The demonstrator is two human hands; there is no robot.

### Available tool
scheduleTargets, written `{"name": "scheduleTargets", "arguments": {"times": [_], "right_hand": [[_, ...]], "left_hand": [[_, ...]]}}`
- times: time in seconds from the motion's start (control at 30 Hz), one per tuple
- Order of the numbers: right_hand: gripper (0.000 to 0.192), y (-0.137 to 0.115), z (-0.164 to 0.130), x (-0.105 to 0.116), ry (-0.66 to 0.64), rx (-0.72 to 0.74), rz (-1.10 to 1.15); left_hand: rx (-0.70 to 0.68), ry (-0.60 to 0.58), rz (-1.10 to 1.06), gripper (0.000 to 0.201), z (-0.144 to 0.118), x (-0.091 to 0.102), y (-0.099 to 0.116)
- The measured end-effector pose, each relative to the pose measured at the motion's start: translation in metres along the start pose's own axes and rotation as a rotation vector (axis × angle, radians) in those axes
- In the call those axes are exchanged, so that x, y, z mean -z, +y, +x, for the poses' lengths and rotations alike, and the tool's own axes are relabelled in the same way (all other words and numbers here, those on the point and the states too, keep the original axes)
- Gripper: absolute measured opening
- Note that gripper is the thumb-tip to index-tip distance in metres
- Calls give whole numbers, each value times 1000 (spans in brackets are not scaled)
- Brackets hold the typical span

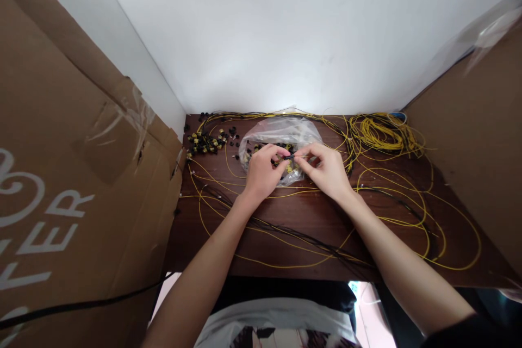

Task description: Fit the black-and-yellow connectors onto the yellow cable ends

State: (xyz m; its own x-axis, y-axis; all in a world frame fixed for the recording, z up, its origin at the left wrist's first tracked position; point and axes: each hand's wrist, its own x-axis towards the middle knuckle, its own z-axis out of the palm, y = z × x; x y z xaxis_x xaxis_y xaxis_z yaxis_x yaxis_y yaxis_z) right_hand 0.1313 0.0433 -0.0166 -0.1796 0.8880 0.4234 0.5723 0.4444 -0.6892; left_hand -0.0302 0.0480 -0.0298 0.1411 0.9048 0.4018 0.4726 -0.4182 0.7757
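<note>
Over a clear plastic bag (281, 126) my two hands meet, fingertips almost touching. My left hand (266, 167) is closed in a pinch on a small black part (289, 157), too small to name. Facing it, my right hand (324, 167) pinches a thin yellow wire (302, 155) close to that black part. Whether the wire sits inside the part cannot be made out. Small black and yellow pieces lie in the bag, partly hidden under the hands.
A heap of small black and yellow pieces (206, 142) lies at the back left. Coiled yellow wire (383, 133) sits at the back right. Loose yellow and black wires (310, 236) cross the brown table (285, 212). Cardboard (81, 147) stands left, more cardboard (477, 136) right, a white wall (285, 38) behind.
</note>
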Motion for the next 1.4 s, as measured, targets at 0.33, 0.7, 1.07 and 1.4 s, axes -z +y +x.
{"name": "scheduleTargets", "arguments": {"times": [0.33,0.7,1.07,1.4], "right_hand": [[11,0,0,0,0,7,15],[10,4,1,0,43,-38,-8],[43,0,-2,-2,-94,-80,28],[26,3,-3,0,-64,-150,-22]], "left_hand": [[0,0,3,14,0,1,1],[7,5,-3,13,0,1,0],[6,3,-6,15,0,0,1],[-36,-34,-39,13,-1,0,7]]}}
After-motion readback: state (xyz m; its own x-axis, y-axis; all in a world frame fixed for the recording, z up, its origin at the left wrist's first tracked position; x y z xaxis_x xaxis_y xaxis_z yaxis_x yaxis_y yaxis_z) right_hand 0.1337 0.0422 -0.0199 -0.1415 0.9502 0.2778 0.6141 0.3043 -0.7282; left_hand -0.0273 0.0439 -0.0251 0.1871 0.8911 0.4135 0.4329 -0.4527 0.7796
